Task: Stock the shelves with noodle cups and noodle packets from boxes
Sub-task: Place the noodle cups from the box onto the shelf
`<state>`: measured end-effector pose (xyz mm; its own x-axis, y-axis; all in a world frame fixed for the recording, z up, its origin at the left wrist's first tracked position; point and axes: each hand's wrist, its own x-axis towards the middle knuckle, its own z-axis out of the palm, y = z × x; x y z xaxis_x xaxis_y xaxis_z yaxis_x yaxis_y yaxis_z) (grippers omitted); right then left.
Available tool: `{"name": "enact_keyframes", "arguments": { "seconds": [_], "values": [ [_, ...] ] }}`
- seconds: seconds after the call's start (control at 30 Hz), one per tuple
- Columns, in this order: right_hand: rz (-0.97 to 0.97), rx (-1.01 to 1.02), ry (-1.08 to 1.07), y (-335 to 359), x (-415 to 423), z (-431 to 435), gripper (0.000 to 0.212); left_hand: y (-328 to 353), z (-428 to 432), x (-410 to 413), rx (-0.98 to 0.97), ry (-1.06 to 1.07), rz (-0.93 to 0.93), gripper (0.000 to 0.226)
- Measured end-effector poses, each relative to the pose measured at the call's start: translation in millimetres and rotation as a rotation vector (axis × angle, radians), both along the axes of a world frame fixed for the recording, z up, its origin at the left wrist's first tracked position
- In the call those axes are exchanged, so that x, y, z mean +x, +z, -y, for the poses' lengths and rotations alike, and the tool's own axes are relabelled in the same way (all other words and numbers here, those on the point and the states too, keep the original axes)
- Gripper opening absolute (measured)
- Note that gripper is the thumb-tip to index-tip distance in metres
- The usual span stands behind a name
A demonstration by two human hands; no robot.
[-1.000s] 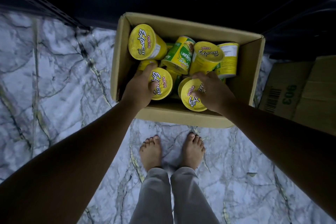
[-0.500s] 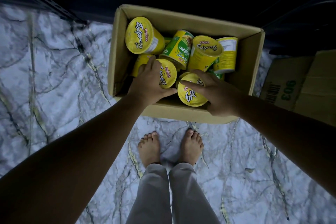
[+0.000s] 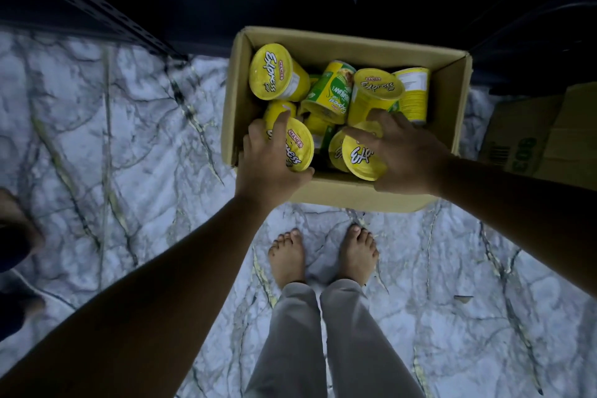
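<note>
Since a second ago both hands have closed: my left hand [image 3: 268, 168] grips the left noodle cup [image 3: 296, 149], my right hand [image 3: 407, 160] the right noodle cup [image 3: 363, 158], glossy lids tipped towards me, seemingly for lifting. Both are at the near end of the cardboard box [image 3: 339, 195] on the marble floor [image 3: 129, 155]; beyond, tapered yellow cups [image 3: 376, 95] lie jumbled.

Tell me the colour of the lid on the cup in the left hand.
The lid is yellow with white lettering; head view.

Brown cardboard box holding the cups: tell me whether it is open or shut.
Open. The brown cardboard box has no flaps across its top; its inner walls and jumbled yellow noodle cups inside show.
</note>
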<state>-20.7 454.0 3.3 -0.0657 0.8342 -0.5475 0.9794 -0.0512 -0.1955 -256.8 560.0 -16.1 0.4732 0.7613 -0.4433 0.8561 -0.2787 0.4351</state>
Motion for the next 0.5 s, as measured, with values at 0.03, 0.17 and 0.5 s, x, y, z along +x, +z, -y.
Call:
{"name": "enact_keyframes", "arguments": {
  "seconds": [0.03, 0.17, 0.5],
  "values": [
    [-0.055, 0.008, -0.085, 12.0, 0.0, 6.0, 0.121, 12.9, 3.5, -3.1, -0.003, -0.003, 0.027, 0.116],
    [-0.316, 0.108, -0.417, 75.6, -7.9, 31.7, 0.12, 73.6, 14.7, -13.4, 0.012, -0.057, 0.12, 0.115],
    [-0.5, 0.468, -0.816, 311.3, -62.8, 65.5, 0.112, 308.6, 29.4, -20.1, 0.046, -0.081, 0.365, 0.111]
  ]
}}
